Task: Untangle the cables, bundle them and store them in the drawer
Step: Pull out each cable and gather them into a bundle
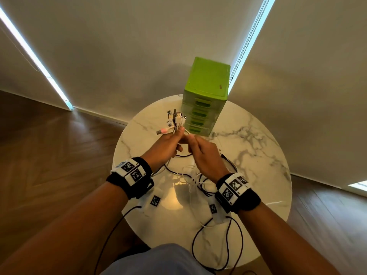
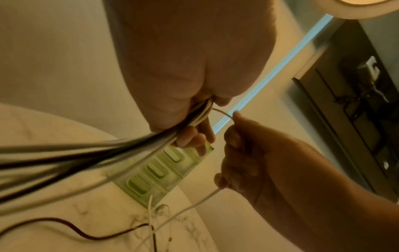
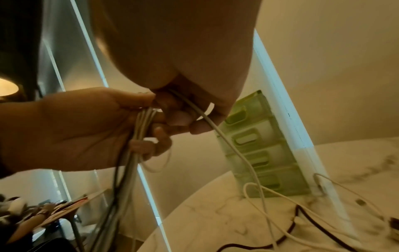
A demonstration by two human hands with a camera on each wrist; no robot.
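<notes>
My left hand (image 1: 168,143) grips a bundle of white and black cables (image 2: 90,153) just below their plugs (image 1: 175,118), which fan out upward above the fist. My right hand (image 1: 200,149), close beside it, pinches a single white cable (image 3: 207,119) that runs down to the table. Both hands hover above a round white marble table (image 1: 258,147). The cables' loose lengths (image 1: 198,181) trail tangled on the tabletop under my wrists. A green drawer unit (image 1: 206,96) stands at the table's far edge with its drawers closed.
Black wires from my wrist cameras (image 1: 228,245) loop over the table's near edge. A wooden floor (image 1: 49,145) surrounds the table. Pale blinds (image 1: 297,76) hang right behind the drawer unit.
</notes>
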